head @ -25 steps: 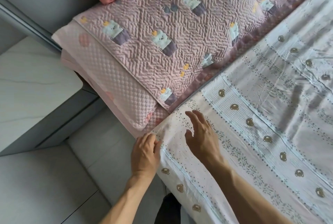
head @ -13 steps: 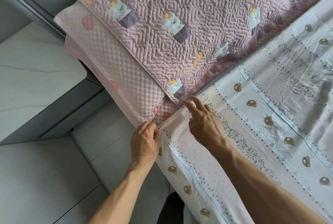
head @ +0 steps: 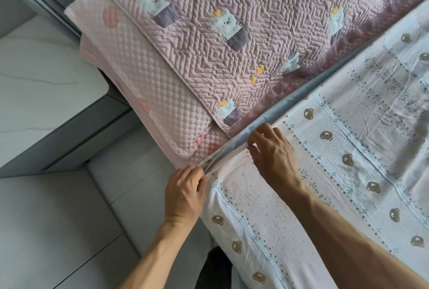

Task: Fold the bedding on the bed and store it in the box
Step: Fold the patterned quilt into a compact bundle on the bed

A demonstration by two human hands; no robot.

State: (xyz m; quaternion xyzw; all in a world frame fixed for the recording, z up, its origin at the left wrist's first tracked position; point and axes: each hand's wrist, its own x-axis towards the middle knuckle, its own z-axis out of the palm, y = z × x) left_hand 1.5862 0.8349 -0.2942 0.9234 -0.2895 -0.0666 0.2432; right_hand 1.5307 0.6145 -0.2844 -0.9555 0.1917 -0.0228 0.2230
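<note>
At the pillow (head: pixel 176 61), both hands now pinch the sheet (head: pixel 301 172) edge.

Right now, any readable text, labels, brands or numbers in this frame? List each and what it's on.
None readable.
White bear-print cotton sheet: bears, dots and leaves only, no lettering.
Pink quilted pillow cover: cartoon animals and yellow ducks, no words.
Pale pink honeycomb-quilted pillow: plain dots, no label visible.
Corner pinched by left hand and right hand: no tag showing.

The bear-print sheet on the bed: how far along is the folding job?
Nothing looks folded: the sheet lies spread flat. In hand: the left hand and right hand pinch its top edge beside the pillow. Folding and storing remain; no box is in view.
</note>
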